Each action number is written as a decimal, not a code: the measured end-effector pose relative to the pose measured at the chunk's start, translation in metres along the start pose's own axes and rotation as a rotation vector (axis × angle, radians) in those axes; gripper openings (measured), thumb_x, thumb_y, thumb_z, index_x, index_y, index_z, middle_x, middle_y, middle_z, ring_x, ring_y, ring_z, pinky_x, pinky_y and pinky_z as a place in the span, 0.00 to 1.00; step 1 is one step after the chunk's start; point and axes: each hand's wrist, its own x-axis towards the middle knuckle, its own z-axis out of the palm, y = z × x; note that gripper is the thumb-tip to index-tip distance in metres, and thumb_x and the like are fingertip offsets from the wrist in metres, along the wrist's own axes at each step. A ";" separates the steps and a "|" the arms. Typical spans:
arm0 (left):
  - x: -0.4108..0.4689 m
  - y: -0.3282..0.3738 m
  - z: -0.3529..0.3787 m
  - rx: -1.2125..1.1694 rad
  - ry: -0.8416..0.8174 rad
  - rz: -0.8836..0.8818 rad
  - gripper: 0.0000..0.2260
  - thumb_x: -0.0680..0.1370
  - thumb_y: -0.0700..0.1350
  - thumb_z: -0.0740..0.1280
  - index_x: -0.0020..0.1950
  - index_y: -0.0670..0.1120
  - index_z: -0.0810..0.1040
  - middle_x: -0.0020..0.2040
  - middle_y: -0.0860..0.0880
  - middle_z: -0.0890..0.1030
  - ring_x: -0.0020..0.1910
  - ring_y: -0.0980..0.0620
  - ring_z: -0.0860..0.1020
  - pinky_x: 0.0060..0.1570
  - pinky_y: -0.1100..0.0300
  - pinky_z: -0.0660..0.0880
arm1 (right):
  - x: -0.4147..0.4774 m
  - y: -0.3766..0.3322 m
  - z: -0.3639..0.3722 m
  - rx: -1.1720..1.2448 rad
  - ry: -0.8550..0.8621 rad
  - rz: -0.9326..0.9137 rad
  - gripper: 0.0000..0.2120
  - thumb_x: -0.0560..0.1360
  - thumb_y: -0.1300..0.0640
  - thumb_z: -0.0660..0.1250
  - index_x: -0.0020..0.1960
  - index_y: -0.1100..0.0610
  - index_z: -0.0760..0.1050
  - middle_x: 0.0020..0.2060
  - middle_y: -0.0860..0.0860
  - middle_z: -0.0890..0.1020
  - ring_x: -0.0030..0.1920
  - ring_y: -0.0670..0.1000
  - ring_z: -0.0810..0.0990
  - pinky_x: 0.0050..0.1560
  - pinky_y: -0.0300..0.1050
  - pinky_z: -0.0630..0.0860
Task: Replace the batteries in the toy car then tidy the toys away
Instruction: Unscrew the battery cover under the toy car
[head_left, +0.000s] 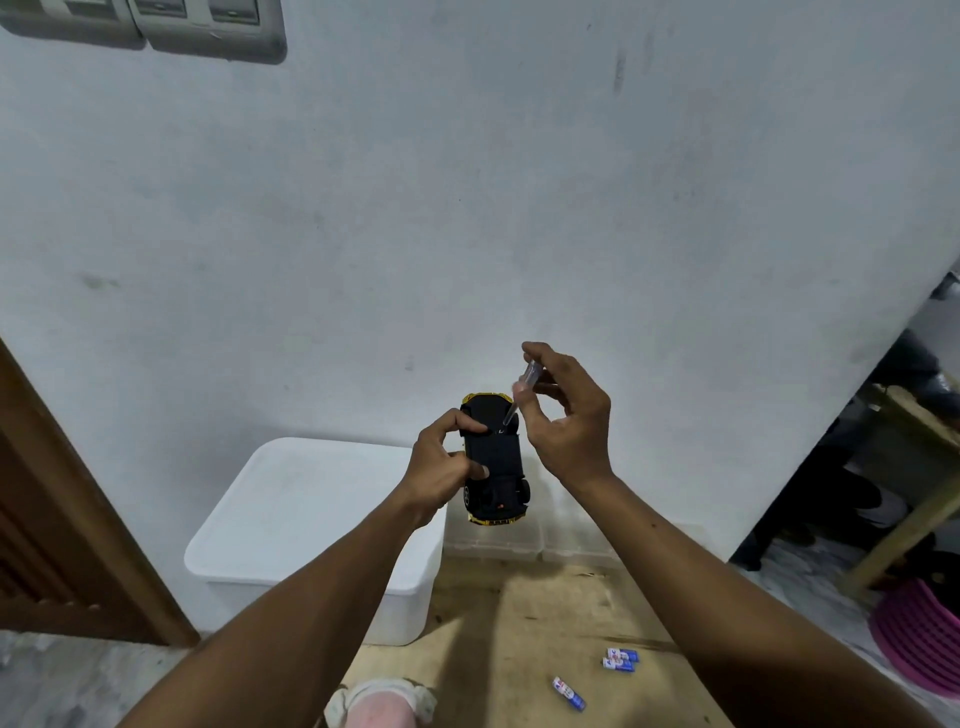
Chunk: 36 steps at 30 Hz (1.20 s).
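Black on its upturned belly and yellow at both ends, the small plastic toy car (493, 462) is held up in the air in front of the pale wall (467, 208), above the far edge of a white lidded plastic storage box (311, 519). Its long axis runs away from the person, one end toward the wall and the other back toward their chest. The left hand (441, 467) grips it from the left flank, with the thumb and a finger curled over the underside. The right hand (566, 421) comes in from the right and above, pinching a slim clear-handled screwdriver (522, 395). The tool slants down and leftward until its tip meets the underside near the far right corner. I take that for the battery-cover screw, though whether it is being loosened or tightened I cannot tell. Turning it depends on the shaft standing squarely on that spot while the left hand keeps the car from twisting. Well below, three blue-and-white batteries (621, 660) lie loose on a tan sheet (519, 623) on the floor.
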 end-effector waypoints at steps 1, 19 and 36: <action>0.000 0.000 0.000 0.002 0.001 -0.001 0.21 0.67 0.22 0.68 0.54 0.41 0.76 0.52 0.48 0.80 0.43 0.41 0.81 0.42 0.49 0.79 | 0.001 0.000 0.000 -0.001 0.003 -0.006 0.17 0.74 0.67 0.73 0.61 0.58 0.79 0.48 0.52 0.81 0.48 0.50 0.83 0.50 0.46 0.82; 0.003 0.000 -0.002 -0.004 -0.003 -0.004 0.21 0.67 0.22 0.67 0.54 0.40 0.76 0.49 0.49 0.80 0.40 0.43 0.81 0.36 0.55 0.78 | 0.001 -0.001 -0.002 0.014 -0.038 0.064 0.20 0.75 0.71 0.68 0.65 0.57 0.76 0.52 0.52 0.85 0.53 0.45 0.84 0.52 0.40 0.80; 0.007 -0.003 -0.005 0.047 -0.038 0.053 0.24 0.60 0.31 0.70 0.52 0.50 0.78 0.62 0.46 0.76 0.46 0.38 0.83 0.44 0.47 0.80 | 0.000 0.004 -0.002 0.006 0.016 0.072 0.19 0.75 0.67 0.72 0.63 0.55 0.77 0.46 0.52 0.80 0.48 0.50 0.83 0.45 0.42 0.82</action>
